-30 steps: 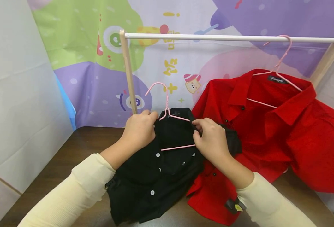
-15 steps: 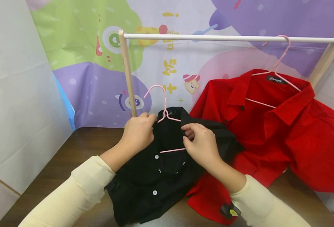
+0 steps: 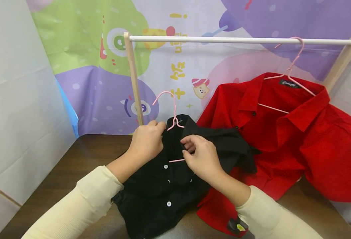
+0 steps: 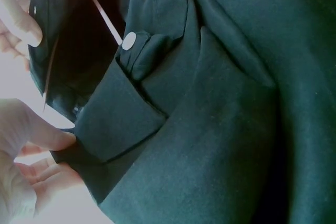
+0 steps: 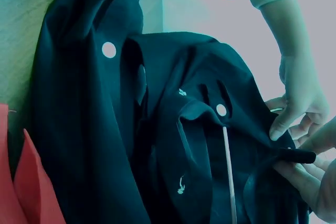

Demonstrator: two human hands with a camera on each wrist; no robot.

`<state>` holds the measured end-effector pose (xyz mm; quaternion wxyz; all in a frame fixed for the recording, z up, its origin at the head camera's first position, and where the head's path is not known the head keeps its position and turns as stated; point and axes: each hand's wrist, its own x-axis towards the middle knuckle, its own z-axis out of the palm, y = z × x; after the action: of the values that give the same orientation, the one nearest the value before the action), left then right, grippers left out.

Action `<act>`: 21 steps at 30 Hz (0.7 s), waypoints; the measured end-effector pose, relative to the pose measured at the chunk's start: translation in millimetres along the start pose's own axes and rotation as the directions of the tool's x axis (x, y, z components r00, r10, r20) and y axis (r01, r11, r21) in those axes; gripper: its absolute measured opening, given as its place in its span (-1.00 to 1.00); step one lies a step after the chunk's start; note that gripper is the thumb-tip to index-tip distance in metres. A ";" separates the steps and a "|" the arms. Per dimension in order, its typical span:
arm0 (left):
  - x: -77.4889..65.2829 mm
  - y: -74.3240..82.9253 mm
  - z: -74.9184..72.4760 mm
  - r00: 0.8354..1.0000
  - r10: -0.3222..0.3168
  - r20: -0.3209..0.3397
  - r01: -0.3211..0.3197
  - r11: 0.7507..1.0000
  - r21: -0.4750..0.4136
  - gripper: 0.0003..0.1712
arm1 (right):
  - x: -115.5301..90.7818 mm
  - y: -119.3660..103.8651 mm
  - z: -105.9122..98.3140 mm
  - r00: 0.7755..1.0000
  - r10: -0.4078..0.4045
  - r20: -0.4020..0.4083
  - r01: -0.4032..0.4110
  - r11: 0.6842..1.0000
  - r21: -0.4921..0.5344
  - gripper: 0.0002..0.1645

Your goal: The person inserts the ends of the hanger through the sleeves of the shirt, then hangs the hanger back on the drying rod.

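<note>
A black short-sleeved shirt [image 3: 160, 196] with white buttons lies on the wooden table, with a pink wire hanger [image 3: 174, 108] inside its neck. The hanger's hook stands free above the collar, while cloth covers most of its right arm. At the collar's left side, my left hand [image 3: 148, 137] grips the cloth; thumb and fingers pinch it in the left wrist view [image 4: 26, 156]. My right hand [image 3: 201, 156] pinches the right collar edge, which shows folded between thumb and fingers in the right wrist view. Whether either hand also holds the hanger wire is hidden.
Behind and to the right, a red shirt [image 3: 286, 132] hangs by another pink hanger [image 3: 296, 56] from a white rail [image 3: 238, 40]. The rack's wooden left post [image 3: 133, 76] stands behind my left hand. The table [image 3: 65, 179] shows brown at left.
My right hand has moved left and slightly down, drawing the collar edge inward over the hanger's right arm. The black sleeve has spread further across the red shirt. My left hand stays nearly in place.
</note>
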<state>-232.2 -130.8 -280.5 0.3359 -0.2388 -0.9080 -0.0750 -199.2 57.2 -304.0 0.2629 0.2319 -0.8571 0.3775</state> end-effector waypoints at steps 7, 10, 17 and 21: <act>-3.8 -3.6 2.8 0.999 -0.015 -0.035 0.013 0.999 -0.044 -0.78 | -2.7 15.6 1.0 0.997 -0.076 0.012 0.076 0.986 -0.149 -0.69; -6.7 -5.7 3.8 0.998 -0.029 -0.059 0.025 0.998 -0.065 -0.76 | -4.1 24.3 -0.8 0.994 -0.097 0.044 0.104 0.968 -0.228 -0.64; -10.2 -10.0 3.5 0.994 -0.038 -0.107 0.030 0.997 -0.076 -0.76 | -2.8 41.5 -12.7 0.992 -0.118 0.035 0.123 0.950 -0.286 -0.64; -11.9 -14.2 3.2 0.990 -0.047 -0.130 0.036 0.996 -0.087 -0.75 | -1.6 47.0 -27.4 0.986 -0.165 0.022 0.166 0.956 -0.241 -0.79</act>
<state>-233.1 -146.8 -290.2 0.3830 -0.2285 -0.8847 -0.1359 -218.4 107.1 -313.9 0.3190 0.2694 -0.8745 0.2468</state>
